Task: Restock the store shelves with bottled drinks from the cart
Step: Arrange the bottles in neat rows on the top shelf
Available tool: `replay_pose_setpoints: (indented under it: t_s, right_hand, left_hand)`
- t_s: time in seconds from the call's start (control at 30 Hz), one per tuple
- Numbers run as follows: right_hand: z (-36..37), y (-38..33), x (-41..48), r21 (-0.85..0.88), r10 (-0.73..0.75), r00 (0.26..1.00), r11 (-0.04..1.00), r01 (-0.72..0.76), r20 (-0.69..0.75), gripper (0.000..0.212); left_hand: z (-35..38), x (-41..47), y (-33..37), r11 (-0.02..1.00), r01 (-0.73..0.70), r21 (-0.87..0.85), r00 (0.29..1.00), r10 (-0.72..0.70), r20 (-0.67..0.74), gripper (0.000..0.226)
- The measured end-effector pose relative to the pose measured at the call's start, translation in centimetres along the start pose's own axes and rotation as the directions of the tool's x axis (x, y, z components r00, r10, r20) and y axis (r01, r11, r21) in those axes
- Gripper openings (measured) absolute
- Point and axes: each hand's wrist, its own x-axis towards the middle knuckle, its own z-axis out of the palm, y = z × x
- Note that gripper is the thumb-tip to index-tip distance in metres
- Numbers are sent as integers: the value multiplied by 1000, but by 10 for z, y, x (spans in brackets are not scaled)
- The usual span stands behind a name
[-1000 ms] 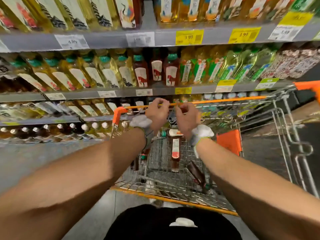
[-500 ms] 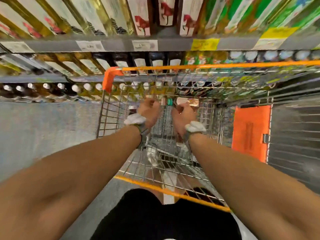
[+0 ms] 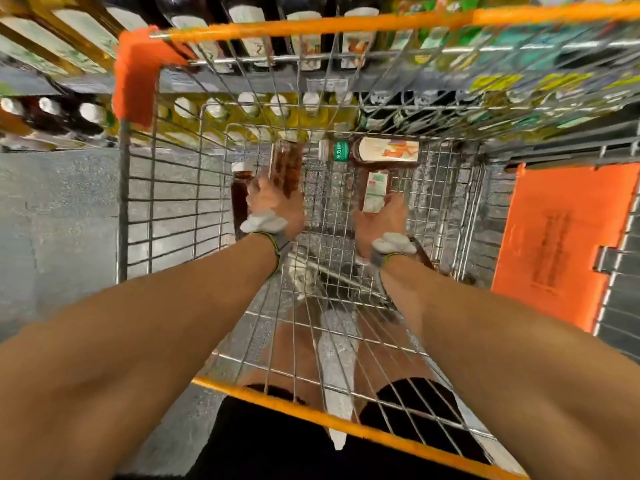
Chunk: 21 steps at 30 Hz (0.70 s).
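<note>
Left hand (image 3: 273,206) is curling round an amber bottle (image 3: 286,164) deep in the wire cart (image 3: 311,26); right hand (image 3: 375,223) is touching a labelled bottle (image 3: 375,188), its grip too blurred for me to tell. I'm judging that smooth, round plastic is needing a full wrap at mid-body before lifting clear of the steel mesh (image 3: 173,216).

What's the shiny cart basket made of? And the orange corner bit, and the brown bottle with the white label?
Silver wire cart basket: looks like shiny metal; thin crossed rods glint.
Orange corner piece: probably matte plastic; chunky moulded shape.
Brown bottle with white label: see-through plastic or glass, too blurred to tell; dark drink shows through.
</note>
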Motion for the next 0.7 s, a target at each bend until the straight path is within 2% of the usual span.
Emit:
replay_pose_setpoints:
  t_s: [0.1, 0.2, 0.27, 0.43, 0.5, 0.6, 0.7]
  right_hand:
    - [16, 8, 9, -80, 29, 999, 996, -33, -46, 66]
    - [32, 12, 19, -166, 52, 993, 984, -69, -107, 76]
    - [42, 16, 24, -198, 63, 985, 976, -94, -159, 82]
    - [53, 21, 38, -242, 130, 975, 955, -173, -181, 85]
    - [51, 23, 40, -172, 162, 975, 967, -188, -151, 77]
    - [40, 22, 32, 124, 193, 981, 973, -194, 21, 60]
    - [15, 15, 11, 228, 174, 984, 958, -176, 30, 57]
  left_hand:
    - [14, 10, -5, 999, 25, 33, 1000, -24, -15, 83]
    - [33, 15, -12, 996, -86, 15, 996, 85, 14, 76]
    - [44, 21, -12, 994, -103, 27, 995, 103, 0, 76]
    - [66, 35, -6, 1000, -5, 17, 992, 3, 126, 96]
    - [71, 35, -8, 998, 24, -59, 984, -13, 176, 96]
    - [60, 23, -7, 955, 104, -278, 965, -29, 261, 86]
    - [38, 10, -8, 930, 128, -345, 950, -15, 311, 88]
